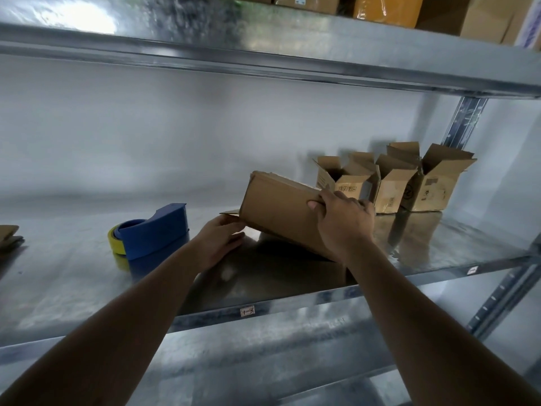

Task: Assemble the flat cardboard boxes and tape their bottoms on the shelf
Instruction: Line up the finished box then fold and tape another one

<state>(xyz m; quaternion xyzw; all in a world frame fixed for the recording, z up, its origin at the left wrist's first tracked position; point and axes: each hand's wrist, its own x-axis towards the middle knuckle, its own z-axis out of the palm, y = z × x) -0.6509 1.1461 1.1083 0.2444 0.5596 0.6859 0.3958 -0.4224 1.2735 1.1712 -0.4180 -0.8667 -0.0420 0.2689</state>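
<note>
My two arms reach out over the shelf (87,288). My right hand (342,221) grips the top edge of the box (281,212), fingers curled over it. My left hand (218,238) pinches a flap at its low corner. The box sits tipped in the middle of the shelf, one edge down. It could slip on the shiny metal, or the flap could bend if I pull too hard. The box is brown, plain and a bit worn at the corners. The tape (152,234) waits just left. Three boxes (392,183) stand open behind.
</note>
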